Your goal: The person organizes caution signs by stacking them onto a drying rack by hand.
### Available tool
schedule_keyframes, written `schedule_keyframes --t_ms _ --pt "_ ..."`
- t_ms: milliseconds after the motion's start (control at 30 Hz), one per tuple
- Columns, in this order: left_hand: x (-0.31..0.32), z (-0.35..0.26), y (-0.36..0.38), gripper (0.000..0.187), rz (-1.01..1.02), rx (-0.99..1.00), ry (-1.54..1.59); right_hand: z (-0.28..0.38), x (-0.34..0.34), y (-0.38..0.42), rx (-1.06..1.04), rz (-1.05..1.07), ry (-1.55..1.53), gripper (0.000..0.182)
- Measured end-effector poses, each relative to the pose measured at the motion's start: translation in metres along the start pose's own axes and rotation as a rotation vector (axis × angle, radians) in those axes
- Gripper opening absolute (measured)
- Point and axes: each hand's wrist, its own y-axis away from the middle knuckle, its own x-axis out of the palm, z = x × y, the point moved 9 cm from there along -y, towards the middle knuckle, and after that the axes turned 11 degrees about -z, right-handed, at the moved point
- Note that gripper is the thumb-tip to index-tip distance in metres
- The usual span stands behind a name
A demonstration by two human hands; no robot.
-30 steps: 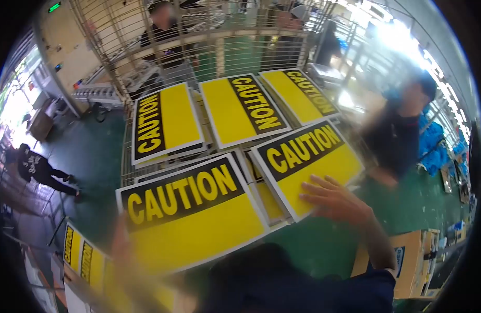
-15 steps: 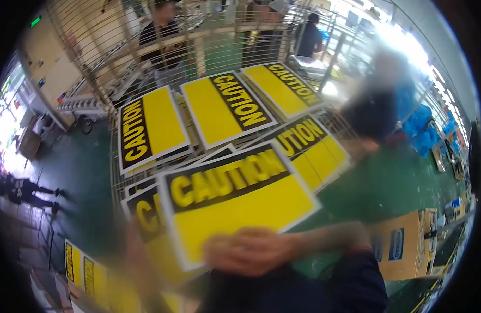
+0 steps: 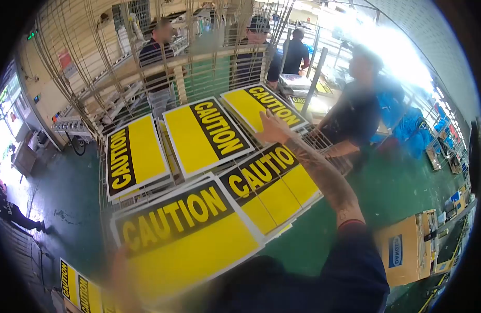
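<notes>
Reaching across the rack [image 3: 179, 83], the spread right hand [image 3: 273, 128] has been moved over its far-right sign [image 3: 243, 106], nothing visibly gripped; the near-left sign [image 3: 198, 249] is left beside the blurred left hand [image 3: 123, 279], its grip unclear.

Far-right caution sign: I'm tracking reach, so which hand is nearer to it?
Right: the right hand is over the far-right caution sign; the left hand, blurred, is farther off, by the left edge of the front-left sign.

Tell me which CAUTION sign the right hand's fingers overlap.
The back row's rightmost sign: the right hand has its fingers over this one alone.
</notes>
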Motion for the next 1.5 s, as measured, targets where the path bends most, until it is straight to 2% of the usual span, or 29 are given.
schedule_keyframes --t_ms 67,100,200,233,333,367,400,433,467,500,567,633,667,700,767,800,867,933,967,1067,1133,1200,1267,1333,1433,1500 --pt "-0.027 0.018 -0.016 0.063 -0.008 0.004 -0.059 -0.005 0.011 -0.004 0.083 0.14 0.004 0.083" --pt "-0.024 0.017 -0.014 0.051 -0.006 0.003 -0.133 -0.001 0.016 -0.006 0.066 0.112 0.011 0.081" --pt "-0.02 0.016 -0.006 0.048 -0.04 0.126 -0.31 0.001 0.042 -0.014 -0.067 0.021 0.169 0.076" --pt "-0.013 0.01 0.0 0.056 -0.039 0.137 -0.245 0.0 0.053 -0.015 -0.128 -0.012 0.242 0.074" --pt "0.011 -0.013 0.006 0.066 -0.024 0.068 -0.256 0.003 0.037 -0.008 -0.239 -0.001 0.413 0.058" --pt "0.034 -0.024 0.013 0.066 -0.028 0.013 -0.079 0.002 0.028 -0.008 -0.346 -0.175 0.385 0.037" --pt "0.055 -0.033 0.02 0.066 -0.035 -0.034 0.098 -0.003 0.022 -0.007 -0.407 -0.235 0.348 0.018" --pt "0.051 -0.031 0.016 0.066 -0.032 -0.062 0.147 -0.008 0.011 -0.009 -0.305 -0.161 0.341 0.012" --pt "0.056 -0.034 0.017 0.066 -0.022 -0.064 0.169 -0.005 -0.009 0.001 -0.461 -0.284 0.277 0.014" --pt "0.028 -0.02 0.004 0.064 -0.059 0.025 0.046 -0.011 -0.035 0.007 -0.36 -0.36 0.032 0.017" --pt "0.0 -0.015 0.002 0.062 -0.094 0.054 -0.206 0.041 -0.114 0.05 -0.182 -0.164 0.164 0.037" --pt "0.011 -0.024 0.004 0.058 -0.088 -0.012 -0.249 0.089 -0.147 0.1 -0.359 -0.245 0.128 0.047" --pt "0.016 -0.023 0.003 0.057 -0.081 -0.003 -0.169 0.113 -0.161 0.129 -0.417 -0.269 0.101 0.05" --pt "0.029 -0.024 0.006 0.041 -0.056 -0.108 -0.053 0.133 -0.16 0.158 -0.48 -0.245 -0.032 0.052" --pt "0.027 -0.026 0.005 0.038 -0.186 -0.062 -0.112 0.176 -0.159 0.212 -0.683 -0.22 -0.253 0.053" --pt "0.026 -0.027 0.003 0.04 -0.234 -0.037 -0.14 0.198 -0.162 0.238 -0.831 -0.22 -0.341 0.053" --pt "0.027 -0.029 0.005 0.064 -0.149 0.025 -0.126 0.228 -0.145 0.28 -0.966 -0.027 -0.282 0.052" --pt "0.031 -0.033 -0.001 0.07 -0.149 0.097 0.017 0.237 -0.135 0.305 -0.994 0.064 -0.318 0.055" --pt "0.031 -0.029 -0.005 0.066 -0.114 0.079 -0.061 0.24 -0.132 0.312 -1.008 0.109 -0.334 0.056" --pt "0.021 -0.025 -0.015 0.068 -0.036 0.046 -0.246 0.245 -0.138 0.305 -1.075 0.242 -0.487 0.055" --pt "0.026 -0.028 -0.015 0.068 0.003 0.048 -0.284 0.233 -0.129 0.272 -1.136 0.211 -0.439 0.054" --pt "0.031 -0.03 -0.011 0.068 0.02 0.057 -0.312 0.213 -0.094 0.191 -0.751 0.318 -0.331 0.049" --pt "0.034 -0.032 -0.005 0.069 0.031 0.062 -0.342 0.197 -0.068 0.124 -0.639 0.03 -0.383 0.056" --pt "0.036 -0.033 0.001 0.07 0.041 0.078 -0.378 0.205 -0.026 0.081 -0.665 0.003 -0.408 0.068" --pt "0.039 -0.035 0.007 0.071 0.048 0.105 -0.443 0.229 0.016 0.064 -0.745 0.149 -0.345 0.08" --pt "0.041 -0.039 0.012 0.073 0.052 0.123 -0.498 0.238 0.021 0.06 -0.766 0.198 -0.274 0.08"
